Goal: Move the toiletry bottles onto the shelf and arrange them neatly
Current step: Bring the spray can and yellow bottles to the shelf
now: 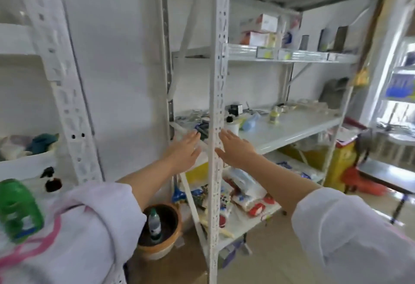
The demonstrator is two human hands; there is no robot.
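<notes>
Sleeves (pixel 350 234) nearest; both hands flat, fingers spread, nothing held. Left hand (pixel 186 149) and right hand (pixel 235 149) flank post (pixel 216 126) at middle shelf (pixel 292 131). Green bottle (pixel 18 209) near left, off shelf. Judged: between fetches; next, turn left, grasp it.

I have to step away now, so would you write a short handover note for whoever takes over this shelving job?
Left hand and right hand: both open and empty, reaching toward the middle shelf on either side of the upright post.
Already on that shelf: a white pump bottle and a small yellowish bottle.
Still to move: the green bottle and dark pump bottle at lower left.
Then line them up.
</notes>
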